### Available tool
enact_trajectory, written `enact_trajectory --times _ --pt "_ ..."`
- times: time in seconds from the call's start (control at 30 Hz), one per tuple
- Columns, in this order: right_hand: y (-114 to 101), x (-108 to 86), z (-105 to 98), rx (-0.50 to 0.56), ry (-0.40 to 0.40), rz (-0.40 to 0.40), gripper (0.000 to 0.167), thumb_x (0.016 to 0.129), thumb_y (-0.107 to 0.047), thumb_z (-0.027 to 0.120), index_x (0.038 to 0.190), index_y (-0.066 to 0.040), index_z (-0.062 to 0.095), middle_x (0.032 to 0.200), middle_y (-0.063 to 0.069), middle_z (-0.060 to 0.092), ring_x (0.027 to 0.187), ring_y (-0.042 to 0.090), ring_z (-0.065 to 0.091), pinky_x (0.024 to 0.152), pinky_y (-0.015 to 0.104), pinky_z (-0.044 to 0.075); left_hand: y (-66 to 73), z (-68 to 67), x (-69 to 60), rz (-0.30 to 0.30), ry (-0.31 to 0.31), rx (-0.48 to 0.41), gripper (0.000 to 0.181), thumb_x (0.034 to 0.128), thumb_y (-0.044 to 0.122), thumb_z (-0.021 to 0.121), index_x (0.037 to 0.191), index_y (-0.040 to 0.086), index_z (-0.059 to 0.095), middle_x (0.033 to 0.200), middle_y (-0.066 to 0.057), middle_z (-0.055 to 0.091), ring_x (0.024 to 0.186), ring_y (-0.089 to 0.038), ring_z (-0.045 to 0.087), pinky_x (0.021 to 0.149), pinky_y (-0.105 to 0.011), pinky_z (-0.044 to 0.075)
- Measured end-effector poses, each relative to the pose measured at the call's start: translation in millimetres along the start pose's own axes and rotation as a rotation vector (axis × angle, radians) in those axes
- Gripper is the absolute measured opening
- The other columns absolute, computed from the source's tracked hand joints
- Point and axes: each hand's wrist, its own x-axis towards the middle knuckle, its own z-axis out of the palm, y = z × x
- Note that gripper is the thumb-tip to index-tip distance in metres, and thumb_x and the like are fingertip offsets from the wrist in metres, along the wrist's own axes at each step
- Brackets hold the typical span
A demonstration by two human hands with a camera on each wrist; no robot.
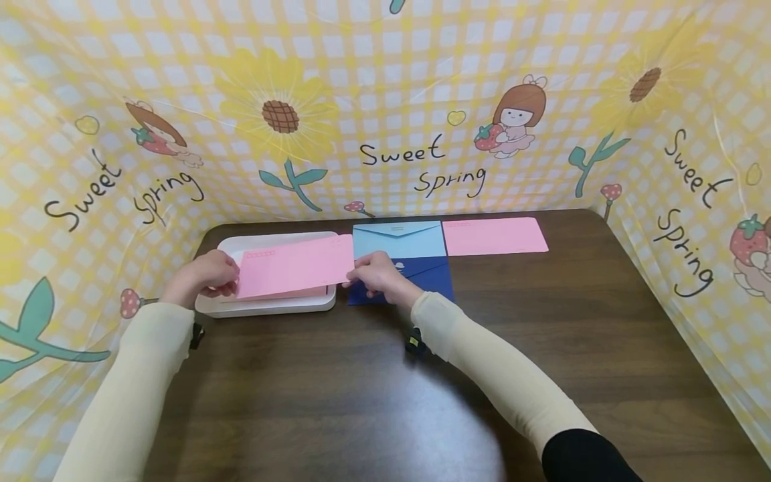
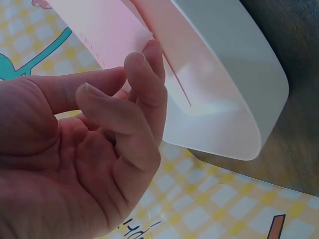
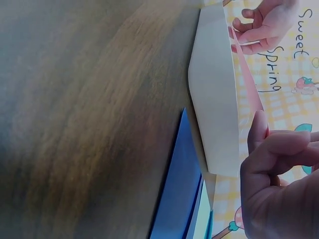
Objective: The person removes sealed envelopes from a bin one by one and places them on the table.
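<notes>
Holding a thin, rectangular pink envelope.

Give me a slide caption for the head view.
Pink envelope held at both ends over a white tray, beside two blue envelopes on a wooden table.

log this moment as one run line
left hand: pinches pink envelope | right hand: pinches same envelope's opposite end | envelope: mostly over white tray | dark blue envelope: on table

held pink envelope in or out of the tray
Out: in the right wrist view, left hand and right hand hold the pink envelope above the white tray.
</notes>
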Motion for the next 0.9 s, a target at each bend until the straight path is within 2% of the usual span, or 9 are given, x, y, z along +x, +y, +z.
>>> enact_trajectory --times 0.13,0.37,0.5,0.67,0.9 --pt "0 -4.3 0 -0.007 -0.004 -0.014 0.013 0.101 -0.014 0.070 0.106 -0.005 0.079 0.096 0.012 0.078 0.047 0.015 0.043 0.048 0.025 0.040 0.6 1.2 -1.3 -0.002 0.008 0.007 0.018 0.0980 -0.001 0.051 0.107 -0.014 0.060 0.072 -0.008 0.068 0.063 -0.015 0.062 0.057 -0.027 0.050" --pt "1 -8.2 -1 -0.006 -0.001 -0.019 0.014 0.101 -0.014 0.070 0.109 -0.005 0.078 0.090 0.007 0.078 0.048 0.016 0.043 0.047 0.025 0.040 5.5 2.9 -7.6 0.016 0.008 0.025 0.015 0.0993 0.000 0.052 0.104 -0.012 0.061 0.073 -0.008 0.069 0.063 -0.015 0.062 0.057 -0.028 0.049" --pt "5 -8.6 -3 -0.010 -0.005 -0.019 0.013 0.101 -0.015 0.070 0.107 -0.006 0.078 0.092 0.008 0.077 0.050 0.017 0.045 0.048 0.026 0.042 7.6 4.0 -10.2 0.021 0.001 0.028 0.015 0.0994 0.000 0.052 0.103 -0.011 0.061 0.074 -0.009 0.069 0.064 -0.016 0.062 0.058 -0.028 0.049" --pt "9 -7.8 -7 -0.007 -0.001 -0.021 0.014 0.101 -0.016 0.071 0.107 -0.006 0.078 0.096 0.013 0.077 0.050 0.017 0.045 0.050 0.027 0.043 8.3 4.9 -9.9 0.037 0.001 0.042 0.014 0.1000 0.001 0.052 0.102 -0.010 0.062 0.075 -0.010 0.069 0.064 -0.016 0.061 0.057 -0.027 0.049" --pt "13 -13.1 -16 0.015 -0.024 -0.034 0.015 0.101 -0.016 0.071 0.109 -0.006 0.078 0.100 0.028 0.072 0.046 0.015 0.042 0.051 0.027 0.044 12.0 6.1 -10.8 0.086 0.010 0.062 0.014 0.1017 0.001 0.052 0.098 -0.008 0.062 0.076 -0.009 0.070 0.064 -0.016 0.062 0.056 -0.027 0.050"
